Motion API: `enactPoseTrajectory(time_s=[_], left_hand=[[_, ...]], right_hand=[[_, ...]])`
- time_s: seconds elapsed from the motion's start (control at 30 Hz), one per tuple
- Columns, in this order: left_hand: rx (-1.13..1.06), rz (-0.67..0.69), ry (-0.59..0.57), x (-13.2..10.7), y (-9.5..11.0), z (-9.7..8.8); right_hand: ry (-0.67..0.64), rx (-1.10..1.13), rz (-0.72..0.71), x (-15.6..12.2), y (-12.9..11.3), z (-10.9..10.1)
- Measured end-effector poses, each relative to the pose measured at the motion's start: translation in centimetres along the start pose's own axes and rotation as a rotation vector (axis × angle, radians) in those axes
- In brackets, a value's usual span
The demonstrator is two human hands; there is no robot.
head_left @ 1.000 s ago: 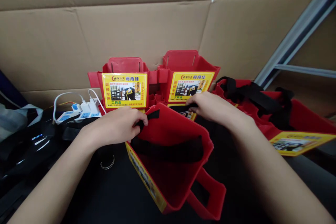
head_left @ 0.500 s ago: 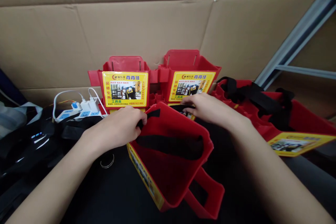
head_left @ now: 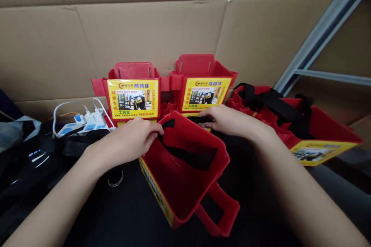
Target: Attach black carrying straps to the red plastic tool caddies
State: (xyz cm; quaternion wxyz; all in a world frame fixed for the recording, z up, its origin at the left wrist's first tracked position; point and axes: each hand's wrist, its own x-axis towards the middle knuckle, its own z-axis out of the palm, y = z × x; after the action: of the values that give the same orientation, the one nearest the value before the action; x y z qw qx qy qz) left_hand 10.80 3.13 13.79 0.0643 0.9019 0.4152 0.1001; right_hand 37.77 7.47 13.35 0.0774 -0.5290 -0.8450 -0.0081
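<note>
A red plastic tool box (head_left: 174, 185) with a yellow label on its side lies tilted in front of me, its opening toward me. A black webbing strap (head_left: 188, 156) runs across the inside of its slotted wall. At the upper left rim, my left hand (head_left: 135, 137) is closed, pinching part of this strap. Behind the far wall, my right hand (head_left: 220, 119) is closed on a black strap stretch; its fingertips are partly hidden. A red loop-shaped holder (head_left: 218, 210) sticks out from the box's lower right.
Two upright red tool boxes (head_left: 133, 98) (head_left: 205, 94) stand against the cardboard wall (head_left: 121, 34). Another strapped box (head_left: 324, 123) lies at right near a metal frame (head_left: 315, 34). A power strip (head_left: 87, 125) with white cables and a thin metal ring (head_left: 116, 180) are at left.
The strap inside the box has been drawn up toward the left hand and hangs at a steeper slant. Both hands stay closed near the rim. The whole view has shifted slightly.
</note>
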Motion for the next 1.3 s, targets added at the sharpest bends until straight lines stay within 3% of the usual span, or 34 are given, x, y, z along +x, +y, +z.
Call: enactPoseTrajectory(time_s=[0.1,0.17,0.27,0.4,0.47,0.53,0.6,0.73,0.83,1.0,1.3], left_hand=[[0.006,0.057,-0.03,-0.3,-0.1,-0.1],[0.031,0.092,-0.059,-0.6,-0.1,-0.4],[0.077,0.143,-0.007,-0.8,0.2,-0.8],[0.053,0.299,0.19,0.1,1.3,-0.6],[0.013,0.385,0.169,1.0,1.8,-0.1],[-0.042,0.424,0.099,1.7,2.0,0.3],[-0.096,0.407,0.052,1.9,1.9,0.5],[-0.093,0.341,0.012,0.6,1.0,-0.2],[-0.032,0.307,-0.006,-0.6,0.1,-0.8],[0.031,0.261,-0.051,-1.5,-1.1,-1.3],[-0.03,0.31,-0.058,-1.7,-1.7,-1.8]], right_hand=[[-0.093,0.345,-0.248,-0.3,-0.9,-0.3],[-0.129,0.493,-0.315,-0.7,-1.3,-1.1],[-0.157,0.477,-0.349,-1.7,-1.3,-2.7],[-0.482,0.505,-0.441,-2.3,-2.0,-3.1],[-0.574,0.518,-0.467,-2.0,-2.6,-2.5],[-0.57,0.488,-0.467,-1.6,-2.9,-2.0],[-0.47,0.396,-0.366,-1.4,-2.3,-1.7],[-0.221,0.147,-0.032,-1.8,0.6,-2.4],[-0.106,0.074,0.048,-2.3,1.9,-3.3],[-0.029,-0.045,0.133,-3.0,1.3,-4.2],[0.089,-0.264,0.539,-5.0,1.7,-6.0]])
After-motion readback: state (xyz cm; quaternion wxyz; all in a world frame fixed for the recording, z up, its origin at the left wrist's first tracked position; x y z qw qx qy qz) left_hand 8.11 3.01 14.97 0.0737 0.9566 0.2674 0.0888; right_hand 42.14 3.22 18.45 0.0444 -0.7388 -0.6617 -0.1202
